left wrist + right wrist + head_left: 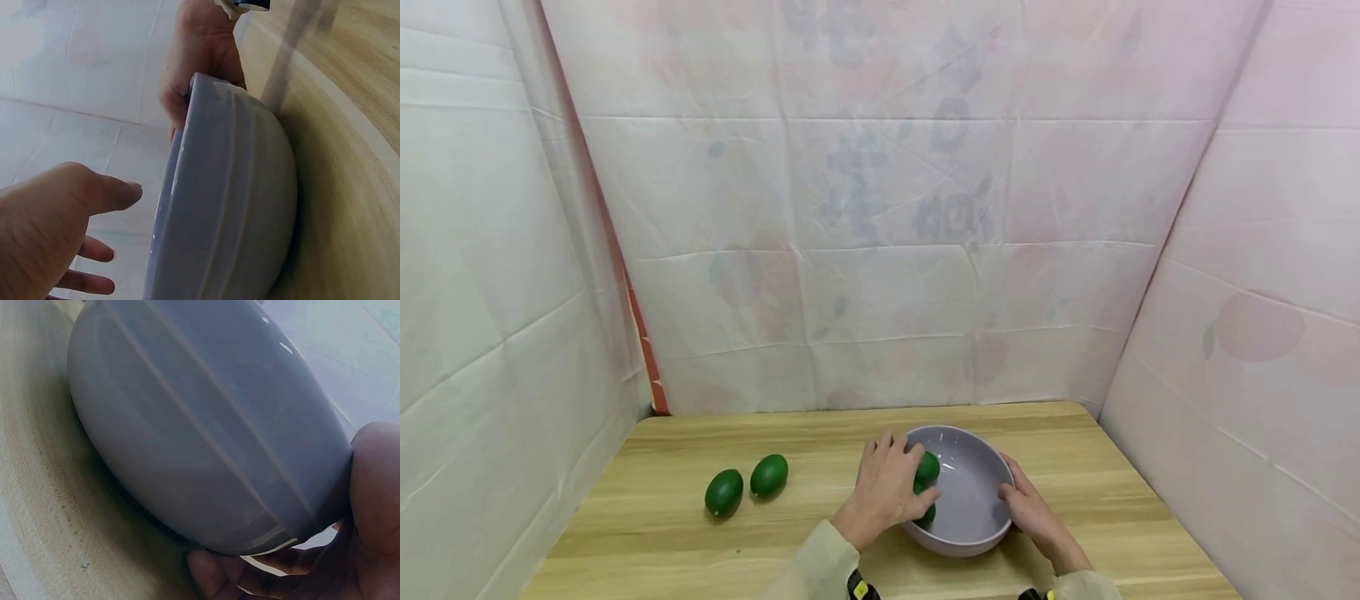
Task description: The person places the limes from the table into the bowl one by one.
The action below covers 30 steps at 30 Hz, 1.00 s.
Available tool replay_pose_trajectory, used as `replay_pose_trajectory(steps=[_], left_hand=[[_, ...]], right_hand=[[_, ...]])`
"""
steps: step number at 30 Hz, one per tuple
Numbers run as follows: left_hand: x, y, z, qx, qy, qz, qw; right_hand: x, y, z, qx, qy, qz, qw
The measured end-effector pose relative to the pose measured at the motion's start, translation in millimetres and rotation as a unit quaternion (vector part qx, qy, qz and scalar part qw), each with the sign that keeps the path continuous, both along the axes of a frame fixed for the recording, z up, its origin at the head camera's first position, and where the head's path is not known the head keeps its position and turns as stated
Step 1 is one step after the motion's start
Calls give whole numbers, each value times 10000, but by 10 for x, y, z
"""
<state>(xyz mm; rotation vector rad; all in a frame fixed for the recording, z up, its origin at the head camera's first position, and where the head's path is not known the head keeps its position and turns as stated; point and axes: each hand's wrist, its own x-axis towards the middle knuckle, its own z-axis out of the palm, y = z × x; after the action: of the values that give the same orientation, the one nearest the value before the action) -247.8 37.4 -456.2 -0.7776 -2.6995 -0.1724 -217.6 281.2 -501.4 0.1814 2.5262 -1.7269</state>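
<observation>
A grey-lavender bowl is on the wooden table, with two dark green oval fruits inside against its left wall. My right hand grips the bowl's right rim, thumb over the edge and fingers around the outer wall. In the right wrist view, the fingers curl below the bowl's side. At the left rim, my left hand hovers with thumb and fingers spread, partly covering the two fruits. The left wrist view shows its thumb apart from the other fingers, with nothing visible between them.
Two more dark green oval fruits, one farther left and one beside it, lie on the left part of the wooden table. Pale printed cloth sheets hang behind the table and at both sides.
</observation>
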Motion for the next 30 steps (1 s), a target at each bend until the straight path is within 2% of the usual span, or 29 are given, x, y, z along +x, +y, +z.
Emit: replay_pose_trajectory(steps=[6, 13, 23, 30], left_hand=[[-23, -44, 34, 141, 97, -146, 9997], [-54, -133, 80, 92, 413, -95, 9991], [-96, -244, 147, 164, 312, -50, 9994], [-117, -337, 167, 165, 448, 36, 9989]], right_hand=[[-2, 3, 2, 14, -61, 2, 10000], [-2, 5, -3, -26, -51, 6, 10000], [-5, 0, -12, -5, 0, 21, 10000], [-11, 6, -19, -27, 18, 42, 10000]])
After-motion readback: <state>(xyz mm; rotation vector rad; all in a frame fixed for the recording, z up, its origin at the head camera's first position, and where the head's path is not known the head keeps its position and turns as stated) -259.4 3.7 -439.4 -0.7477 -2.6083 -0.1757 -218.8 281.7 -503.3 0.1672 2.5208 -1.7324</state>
